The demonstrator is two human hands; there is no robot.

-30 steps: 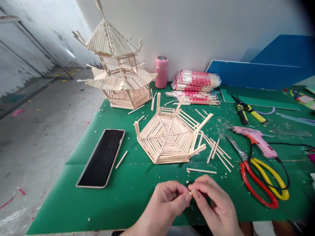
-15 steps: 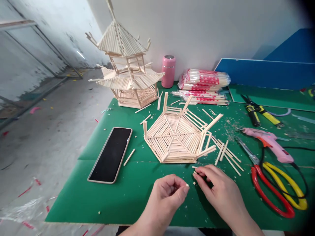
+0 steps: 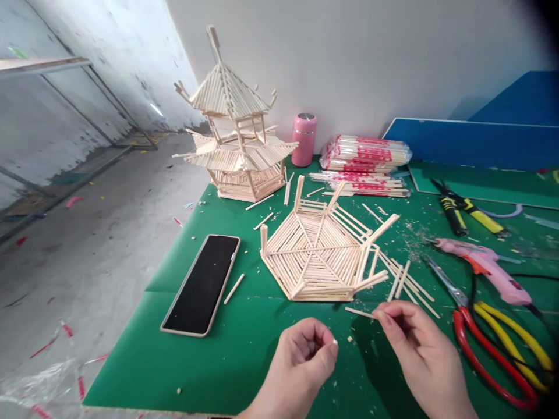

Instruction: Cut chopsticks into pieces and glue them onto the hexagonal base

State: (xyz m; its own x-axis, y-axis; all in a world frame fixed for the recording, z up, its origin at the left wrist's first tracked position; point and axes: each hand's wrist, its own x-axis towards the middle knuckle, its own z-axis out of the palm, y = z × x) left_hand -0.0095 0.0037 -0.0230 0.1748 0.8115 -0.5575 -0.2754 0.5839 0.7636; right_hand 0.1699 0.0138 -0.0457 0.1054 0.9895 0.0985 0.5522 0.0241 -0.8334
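Note:
My left hand [image 3: 305, 361] is closed in a pinch near the table's front, with the pale end of a small wooden stick piece [image 3: 335, 342] showing at the fingertips. To its right, my right hand [image 3: 419, 349] pinches one end of a short thin wooden stick [image 3: 358, 312], which points left. Just beyond both hands lies a hexagonal stick base [image 3: 283, 265] with paired posts slanting up at its corners and rail bars on its right and back sides. A tiny wood chip [image 3: 350, 338] rests on the green tabletop between my hands.
A stick pagoda [image 3: 244, 157] stands behind, near a pink bottle [image 3: 304, 142] and bagged sticks [image 3: 367, 152]. A phone [image 3: 201, 285] lies left. At right are loose sticks [image 3: 413, 285], red-and-yellow-handled scissors [image 3: 471, 343], a pink glue gun [image 3: 493, 270] and pliers [image 3: 467, 209].
My right hand has moved right and now grips the short stick by its end. My left hand keeps its pinch. The whole view has shifted, so things sit slightly lower.

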